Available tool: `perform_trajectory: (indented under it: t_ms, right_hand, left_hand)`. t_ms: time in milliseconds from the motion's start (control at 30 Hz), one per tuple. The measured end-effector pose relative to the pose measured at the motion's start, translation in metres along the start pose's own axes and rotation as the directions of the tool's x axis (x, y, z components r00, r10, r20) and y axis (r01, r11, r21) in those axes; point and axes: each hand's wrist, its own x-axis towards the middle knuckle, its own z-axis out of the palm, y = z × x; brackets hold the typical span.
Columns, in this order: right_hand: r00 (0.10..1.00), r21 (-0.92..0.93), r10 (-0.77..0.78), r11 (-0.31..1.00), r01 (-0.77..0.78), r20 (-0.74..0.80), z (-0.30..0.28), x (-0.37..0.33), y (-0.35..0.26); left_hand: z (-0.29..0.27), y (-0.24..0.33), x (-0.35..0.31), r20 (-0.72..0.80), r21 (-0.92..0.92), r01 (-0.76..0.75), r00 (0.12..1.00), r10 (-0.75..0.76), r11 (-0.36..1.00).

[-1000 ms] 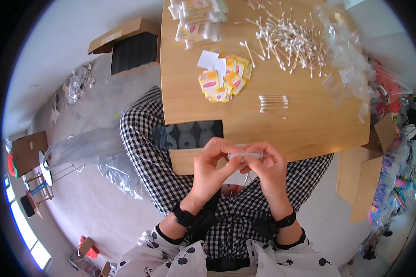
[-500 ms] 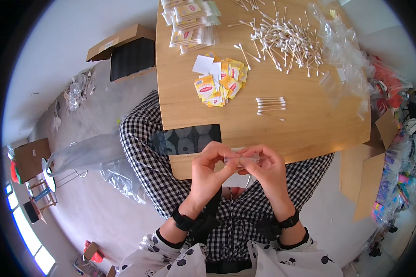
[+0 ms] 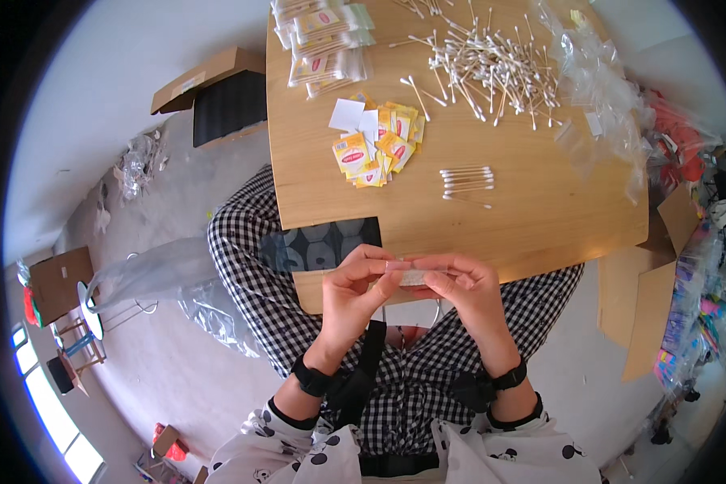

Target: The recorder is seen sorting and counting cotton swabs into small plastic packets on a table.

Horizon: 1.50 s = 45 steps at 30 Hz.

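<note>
Many swabs (image 3: 500, 68), wooden table (image 3: 540, 214), grey floor (image 3: 169, 387)

Left hand (image 3: 353, 284) and right hand (image 3: 471, 292) pinch a clear plastic packet (image 3: 412, 277)
On the wooden table (image 3: 548, 206) beyond: a short row of cotton swabs (image 3: 466, 177), yellow-and-white cards (image 3: 352, 155), a larger swab heap (image 3: 500, 73).

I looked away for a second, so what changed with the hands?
The left hand and right hand drew their fingers apart, showing more of the clear plastic between them. Both still hold it. The cotton swabs and cards stayed put.
</note>
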Motion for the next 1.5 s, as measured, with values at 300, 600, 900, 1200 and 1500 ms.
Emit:
perform_trajectory:
  t_ms: [300,600,900,1200,1500]
  right_hand:
    - [0.998,-0.014,-0.056,0.998,0.056,-0.033,0.002,-0.001,0.003]
    - [0.958,-0.158,-0.267,0.956,0.248,-0.109,0.004,-0.002,0.007]
    - [0.875,-0.31,-0.445,0.873,0.377,-0.188,0.012,-0.004,0.014]
    - [0.926,-0.217,-0.264,0.954,0.209,-0.269,0.015,-0.006,0.003]
    - [0.886,-0.515,-0.447,0.791,0.33,-0.12,0.03,-0.024,-0.02]
  left_hand:
    - [-0.001,0.007,0.002,0.042,-0.009,-0.022,0.999,0.023,1.0]
    - [-0.002,0.011,0.012,0.121,0.462,-0.393,0.916,0.382,0.795]
    - [0.0,0.012,0.008,0.11,0.542,-0.542,0.804,0.585,0.643]
    - [-0.002,0.007,0.003,0.015,0.312,-0.283,0.956,0.294,0.907]
    - [0.003,0.012,-0.033,0.059,0.037,0.043,0.997,-0.045,0.998]
